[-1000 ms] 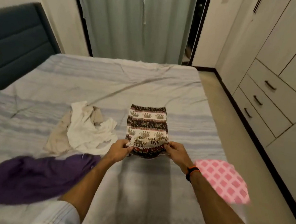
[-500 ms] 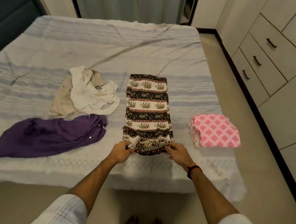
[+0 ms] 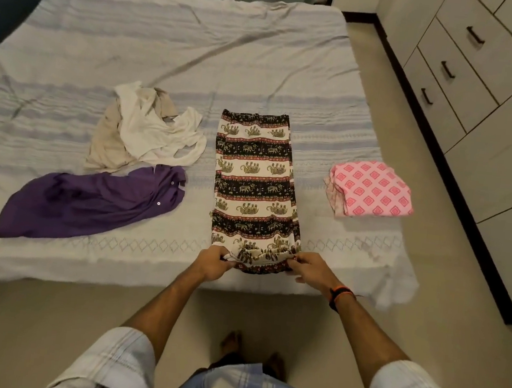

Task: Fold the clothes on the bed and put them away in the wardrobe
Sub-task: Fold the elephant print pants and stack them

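An elephant-print garment [image 3: 257,187] lies as a long narrow strip on the bed [image 3: 184,47], now drawn out far longer than a second ago. The left hand [image 3: 211,260] and right hand [image 3: 310,267] each pinch a corner of its near end, at the mattress edge. It looks ready for folding crosswise. A folded pink piece [image 3: 372,190] sits right; a purple shirt [image 3: 96,202] and white heap [image 3: 150,132] wait left, with wardrobe drawers [image 3: 457,72] beyond.

purple shirt [image 3: 89,201] | pink-checked cloth [image 3: 372,188] | garment [image 3: 255,174] – elephant bands
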